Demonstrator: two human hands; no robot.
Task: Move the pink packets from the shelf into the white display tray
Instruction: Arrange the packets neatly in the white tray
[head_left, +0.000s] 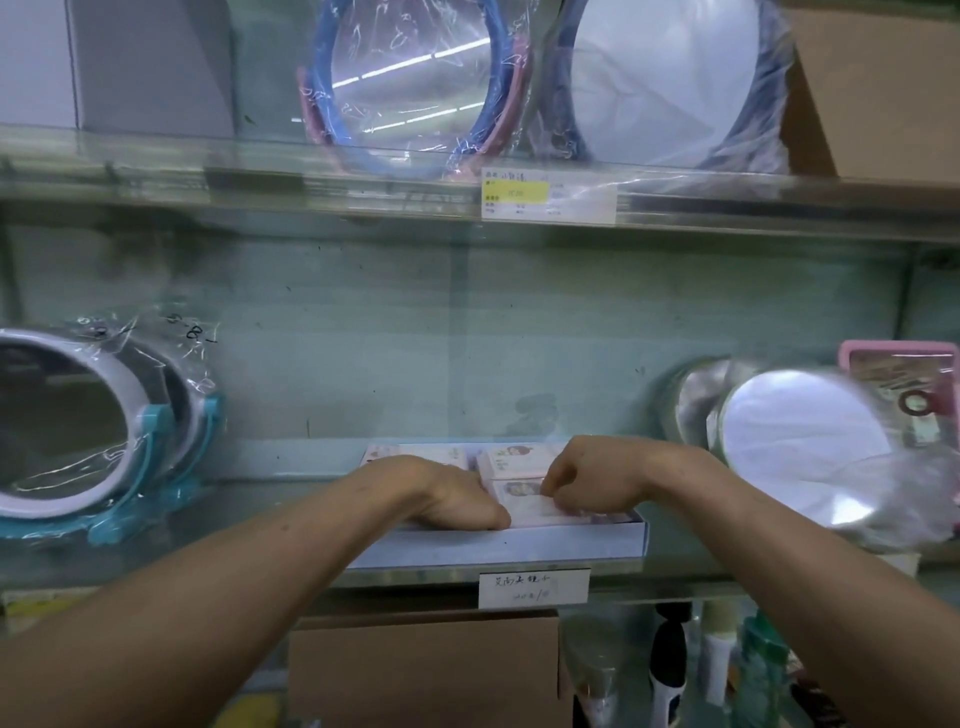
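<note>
The right hand (587, 483) is curling its fingers over the front packet (545, 512), pinching its top edge. The left hand (452, 496) is lying beside it, thumb against that packet. Its fingers are hidden, so its grip cannot be told. The pink packets (519, 460), pale with cartoon faces, are sitting inside the white tray (498, 545). The tray is resting on a shelf (291, 462) between two wrapped mirrors (67, 421).

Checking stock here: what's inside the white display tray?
Pink packets lie inside the white display tray. The left hand and right hand cover part of them, so the full count is hidden.
</note>
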